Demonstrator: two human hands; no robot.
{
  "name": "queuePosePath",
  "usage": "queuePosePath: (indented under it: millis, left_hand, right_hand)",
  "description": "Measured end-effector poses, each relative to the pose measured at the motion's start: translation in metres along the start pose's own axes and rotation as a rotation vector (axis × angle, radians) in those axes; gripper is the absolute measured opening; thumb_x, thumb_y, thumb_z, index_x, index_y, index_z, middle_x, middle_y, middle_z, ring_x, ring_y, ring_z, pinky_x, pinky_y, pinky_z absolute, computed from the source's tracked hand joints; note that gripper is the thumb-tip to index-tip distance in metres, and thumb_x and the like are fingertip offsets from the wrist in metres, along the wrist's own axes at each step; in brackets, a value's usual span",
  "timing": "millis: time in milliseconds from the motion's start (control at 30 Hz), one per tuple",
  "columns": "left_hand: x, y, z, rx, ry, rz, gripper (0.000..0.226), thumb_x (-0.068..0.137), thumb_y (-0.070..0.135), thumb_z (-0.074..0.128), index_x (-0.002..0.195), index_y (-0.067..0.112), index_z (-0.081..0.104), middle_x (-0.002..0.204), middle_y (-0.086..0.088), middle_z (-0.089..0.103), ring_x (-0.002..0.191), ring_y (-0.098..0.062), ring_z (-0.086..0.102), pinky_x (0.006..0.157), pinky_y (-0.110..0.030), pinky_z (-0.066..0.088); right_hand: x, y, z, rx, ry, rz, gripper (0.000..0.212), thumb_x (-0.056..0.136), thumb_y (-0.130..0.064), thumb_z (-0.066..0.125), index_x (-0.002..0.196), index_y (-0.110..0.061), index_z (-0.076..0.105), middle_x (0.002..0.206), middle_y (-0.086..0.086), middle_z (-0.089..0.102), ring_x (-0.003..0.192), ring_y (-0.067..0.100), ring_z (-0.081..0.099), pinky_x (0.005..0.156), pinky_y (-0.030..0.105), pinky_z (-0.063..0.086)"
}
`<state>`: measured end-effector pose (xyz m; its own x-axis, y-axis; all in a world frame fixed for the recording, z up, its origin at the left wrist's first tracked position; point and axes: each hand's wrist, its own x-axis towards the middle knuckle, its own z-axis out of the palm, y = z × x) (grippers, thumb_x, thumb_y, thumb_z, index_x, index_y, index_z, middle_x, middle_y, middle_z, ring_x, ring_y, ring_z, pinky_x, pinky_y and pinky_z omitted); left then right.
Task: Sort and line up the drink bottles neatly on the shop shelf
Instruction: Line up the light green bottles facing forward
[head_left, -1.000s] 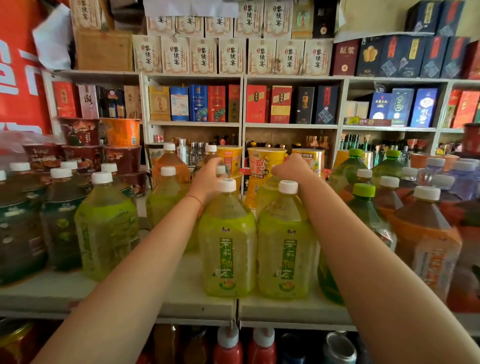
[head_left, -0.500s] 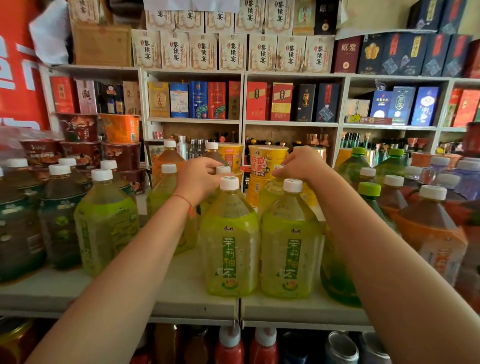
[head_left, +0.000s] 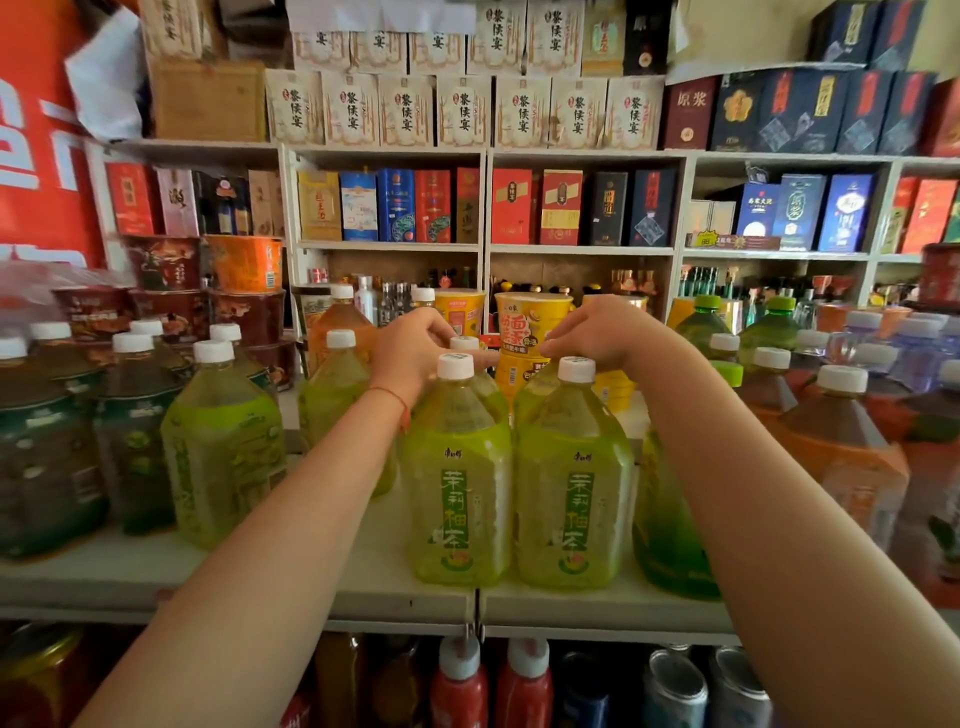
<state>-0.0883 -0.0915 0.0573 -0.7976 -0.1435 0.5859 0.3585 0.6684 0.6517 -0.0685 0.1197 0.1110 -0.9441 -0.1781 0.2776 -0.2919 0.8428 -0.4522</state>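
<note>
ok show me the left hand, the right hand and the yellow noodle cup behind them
left hand (head_left: 415, 348), head view, back of the hand.
right hand (head_left: 605, 332), head view, knuckles.
yellow noodle cup (head_left: 530, 317), head view, printed front wall.

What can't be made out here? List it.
All in the head view:
- Second-row green bottles: bodies hidden by the two front green bottles and both hands.
- Left hand, right hand: fingertips curl out of sight, so grip unclear.
- Dark bottles at far left: labels blurred.
- Lower-shelf bottles: cut off by the bottom edge.
</note>
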Motion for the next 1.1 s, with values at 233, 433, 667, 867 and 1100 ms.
queuePosePath:
  millis: [233,433,667,867,1100]
  left_hand:
    - [-0.025,-0.031,-0.002,-0.577,-0.36,-0.339,0.043,0.096,0.041,0.066,0.13,0.015,0.064,0.121,-0.012,0.072,0.105,-0.025,0.072,0.087,-0.041,0.059]
    - [-0.048,-0.023,-0.003,-0.685,-0.362,-0.393,0.043,0.108,0.022,0.042,0.147,0.005,0.046,0.146,-0.016,0.053,0.129,-0.027,0.057,0.062,-0.018,0.053]
    - [-0.052,-0.038,0.002,-0.707,-0.337,-0.352,0.063,0.086,0.056,0.065,0.14,0.025,0.059,0.147,-0.013,0.053,0.138,-0.037,0.047,0.115,-0.057,0.035]
    - [-0.1,-0.043,-0.014,-0.794,-0.237,-0.364,0.035,0.101,0.051,0.046,0.124,0.032,0.064,0.115,0.0,0.07,0.107,-0.019,0.064,0.084,-0.038,0.049]
    - [-0.138,-0.065,-0.021,-0.385,-0.507,-0.085,0.111,0.072,0.029,0.088,0.158,0.038,0.017,0.149,0.011,0.048,0.136,-0.012,0.048,0.118,-0.042,0.035]
  right_hand:
    - [-0.039,-0.035,0.006,0.111,0.249,-0.243,0.039,0.099,-0.045,0.053,0.115,-0.013,0.069,0.093,-0.002,0.069,0.078,0.009,0.061,0.064,0.027,0.049]
    - [-0.079,-0.064,0.067,-0.241,-0.031,-0.422,0.123,0.066,-0.061,0.082,0.157,-0.032,0.003,0.142,0.008,0.051,0.123,0.027,0.055,0.106,0.044,0.046]
    - [-0.087,-0.063,0.095,-0.701,0.027,-0.341,0.125,0.058,-0.072,0.079,0.151,-0.036,0.005,0.147,0.022,0.037,0.135,0.042,0.04,0.114,0.061,0.025]
    - [-0.092,-0.065,0.099,-0.729,0.076,-0.302,0.124,0.057,-0.07,0.081,0.15,-0.038,0.006,0.141,0.018,0.041,0.132,0.038,0.042,0.111,0.057,0.027]
    - [-0.079,-0.068,0.104,-0.702,0.065,-0.277,0.119,0.059,-0.064,0.083,0.15,-0.038,0.011,0.141,0.018,0.042,0.132,0.037,0.043,0.111,0.054,0.029]
